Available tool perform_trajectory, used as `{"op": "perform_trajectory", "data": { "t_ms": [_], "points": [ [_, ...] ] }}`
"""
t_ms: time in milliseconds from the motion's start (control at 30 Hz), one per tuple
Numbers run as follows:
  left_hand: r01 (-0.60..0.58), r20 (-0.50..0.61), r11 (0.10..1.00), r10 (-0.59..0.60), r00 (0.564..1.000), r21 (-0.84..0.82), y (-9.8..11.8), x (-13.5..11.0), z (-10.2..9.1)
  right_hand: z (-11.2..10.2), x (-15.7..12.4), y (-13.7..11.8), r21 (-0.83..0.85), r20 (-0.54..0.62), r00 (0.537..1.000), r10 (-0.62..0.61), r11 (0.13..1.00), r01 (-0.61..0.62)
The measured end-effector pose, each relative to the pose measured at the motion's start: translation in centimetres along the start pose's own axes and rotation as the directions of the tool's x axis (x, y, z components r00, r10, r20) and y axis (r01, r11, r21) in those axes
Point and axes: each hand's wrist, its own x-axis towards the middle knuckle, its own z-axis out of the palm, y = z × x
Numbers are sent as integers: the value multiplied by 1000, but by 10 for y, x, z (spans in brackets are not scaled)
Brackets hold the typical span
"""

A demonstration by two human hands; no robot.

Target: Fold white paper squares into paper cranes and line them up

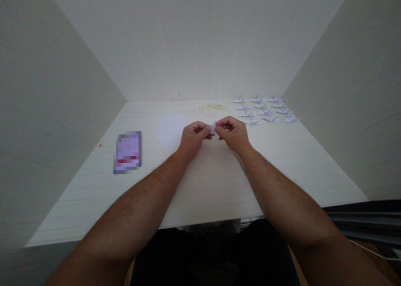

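Note:
A small folded piece of white paper [213, 127] is pinched between both hands over the middle of the pale desk [219, 181]. My left hand [193, 137] grips its left side with curled fingers. On the paper's right side my right hand [233, 134] is closed too, thumb and fingers pressed together. Both hands hover just above the desk surface.
Several small white paper cranes [266, 110] lie in rows at the back right. A white paper sheet [171, 129] lies left of the hands. A purple-edged pad [128, 151] sits at the left, with a tiny red speck [100, 145] beside it. White walls enclose three sides.

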Motion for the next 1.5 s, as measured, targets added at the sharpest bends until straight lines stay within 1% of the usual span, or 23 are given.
{"op": "perform_trajectory", "data": {
  "t_ms": [133, 200, 267, 367, 500, 600, 800, 900, 1067, 1167, 1300, 1500],
  "points": [
    [-36, -5, 994, 37, 999, 107, 2, 0, -1, -1, 1, -1, -58, -22, 1000, 7, 998, -8],
    [-32, -4, 993, 33, 999, 116, 4, -1, 0, -1, 1, -2, -64, -16, 1000, 13, 998, -14],
    [-5, -2, 998, 5, 1000, 70, 4, 0, 0, -1, 0, -3, -61, -6, 1000, 10, 998, -10],
    [69, 9, 996, -69, 998, -64, 4, 0, 0, -2, 0, -3, -44, 22, 1000, 9, 999, -8],
    [167, 85, 969, -153, 984, -180, 5, 2, -2, -2, 1, -1, -25, 54, 998, -11, 1000, 12],
    [214, 133, 960, -192, 972, -182, 6, 2, -3, -2, 1, 0, -32, 75, 997, -19, 999, 22],
    [205, 149, 970, -185, 971, -132, 8, 1, -3, -2, -1, -4, 5, 109, 993, -43, 999, 43],
    [212, 162, 970, -192, 968, -122, 9, 1, -4, -3, -2, -6, -19, 126, 990, -69, 997, 72],
    [247, 197, 964, -224, 955, -100, 11, 2, -6, -6, -2, -6, -70, 147, 976, -161, 983, 172],
    [266, 207, 961, -245, 947, -81, 13, 2, -8, -7, -2, -6, -94, 170, 968, -186, 974, 204],
    [271, 227, 960, -248, 942, -74, 13, 2, -8, -8, -2, -5, -141, 182, 959, -215, 960, 242],
    [259, 241, 962, -233, 942, -83, 12, 2, -8, -9, 0, -2, -194, 189, 932, -311, 918, 345]
  ]
}}
